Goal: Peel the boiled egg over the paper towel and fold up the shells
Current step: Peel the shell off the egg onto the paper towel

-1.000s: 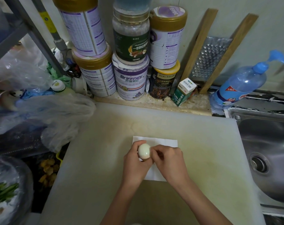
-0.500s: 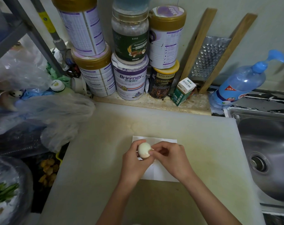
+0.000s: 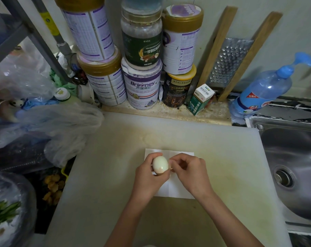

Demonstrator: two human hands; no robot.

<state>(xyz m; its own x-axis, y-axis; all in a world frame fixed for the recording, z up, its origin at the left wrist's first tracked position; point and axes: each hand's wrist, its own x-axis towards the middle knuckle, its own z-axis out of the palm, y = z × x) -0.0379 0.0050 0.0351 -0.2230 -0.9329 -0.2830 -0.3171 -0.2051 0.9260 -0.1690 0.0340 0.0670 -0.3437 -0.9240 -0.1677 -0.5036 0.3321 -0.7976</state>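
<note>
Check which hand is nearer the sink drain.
Right. The right hand is over the paper towel, on the side toward the sink drain. The left hand, holding the boiled egg, sits farther left.

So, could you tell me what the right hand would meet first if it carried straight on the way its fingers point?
The egg. The right hand points leftwards at its side, touching or almost touching it already, and the left hand holds it from beyond.

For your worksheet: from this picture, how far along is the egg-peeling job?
Done: paper towel laid on the board. In hand: left hand grips the egg, right hand pinches at its side. Left: no shells show on the towel, so peeling and folding remain.
</note>
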